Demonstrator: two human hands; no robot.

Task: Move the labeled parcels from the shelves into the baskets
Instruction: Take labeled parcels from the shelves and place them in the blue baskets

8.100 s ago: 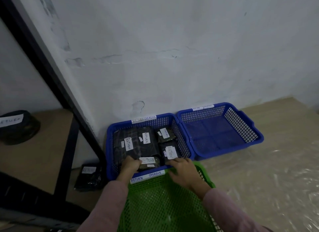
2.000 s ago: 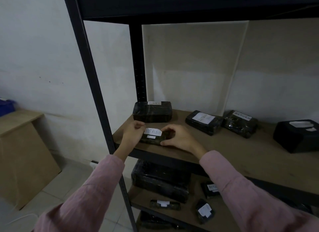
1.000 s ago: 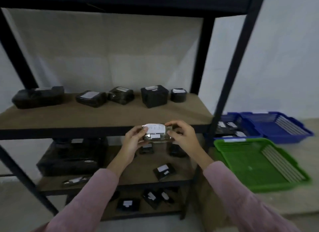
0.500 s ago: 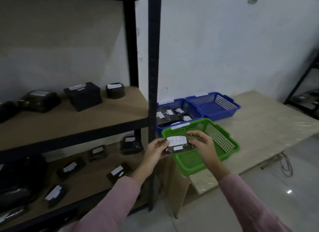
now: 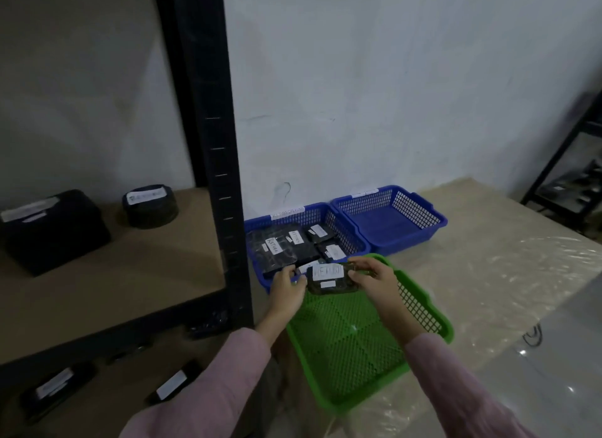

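Observation:
I hold a small black parcel (image 5: pixel 330 280) with a white "RETURN" label between both hands, above the far end of the green basket (image 5: pixel 420 310). My left hand (image 5: pixel 288 286) grips its left end, my right hand (image 5: pixel 374 279) its right end. Just behind it stands a blue basket (image 5: pixel 350 235) holding several black labeled parcels (image 5: pixel 277 248). A second blue basket (image 5: pixel 391 222) stands to its right with nothing in it.
A black shelf post (image 5: pixel 211 144) rises at the left. Its wooden shelf (image 5: pixel 130 274) carries a black box parcel (image 5: pixel 49 229) and a round black parcel (image 5: pixel 150 206); more labeled parcels (image 5: pixel 169 385) lie on the lower shelf. The baskets stand on a plastic-covered table (image 5: pixel 505 274).
I took the parcel off the shelf with both hands and turned right. Over the last half second it has come closer to the baskets and now hovers over the green one.

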